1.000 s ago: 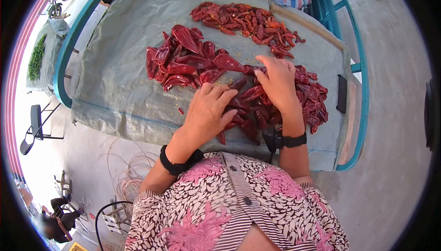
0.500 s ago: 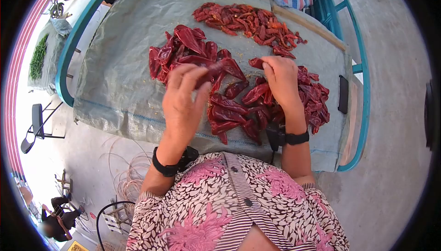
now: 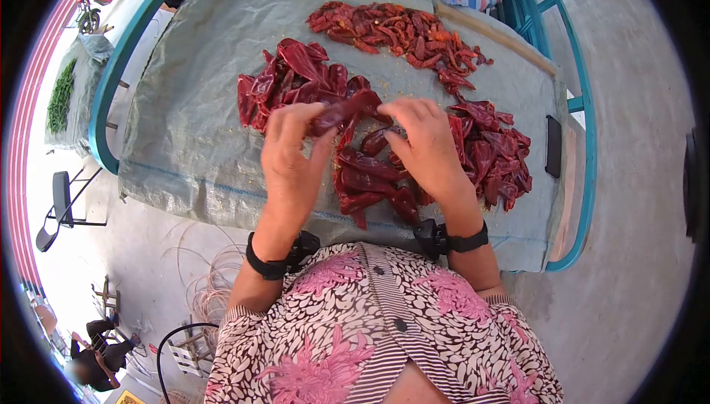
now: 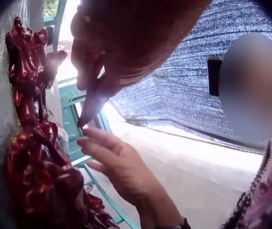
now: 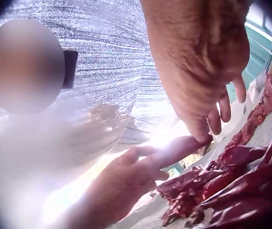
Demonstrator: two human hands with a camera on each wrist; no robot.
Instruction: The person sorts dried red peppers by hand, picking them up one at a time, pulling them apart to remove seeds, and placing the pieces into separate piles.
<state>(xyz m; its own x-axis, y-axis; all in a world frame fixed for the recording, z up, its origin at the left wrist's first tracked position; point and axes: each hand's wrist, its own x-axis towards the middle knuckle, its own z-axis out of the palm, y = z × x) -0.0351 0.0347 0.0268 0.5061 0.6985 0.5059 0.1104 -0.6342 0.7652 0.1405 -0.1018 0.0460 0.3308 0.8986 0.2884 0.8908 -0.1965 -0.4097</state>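
My left hand [image 3: 287, 156] holds a long, dark red dried chili pepper [image 3: 347, 110] between thumb and fingers, raised over the peppers. Its narrow end points right, toward my right hand [image 3: 430, 152]. In the left wrist view the pepper [image 4: 90, 105] hangs from the left hand, and the right hand's fairly straight fingers [image 4: 97, 143] are close at its tip. The right wrist view shows the right hand [image 5: 202, 62] from beneath, its fingers extended, one fingertip overlapping the pepper's end. Under both hands lie large glossy peppers [image 3: 366, 174].
A heap of large peppers [image 3: 296, 71] lies to the left, another heap [image 3: 492, 149] to the right, and smaller wrinkled peppers [image 3: 399, 30] at the back. All rest on a grey-green woven sheet [image 3: 200, 108] framed by teal rails [image 3: 584, 145]. A black phone [image 3: 552, 146] lies at the right edge.
The left hand moved from the near peppers to the left heap and lifted a pepper. My right hand let go of a pepper at the right heap and moved left, toward the left hand.
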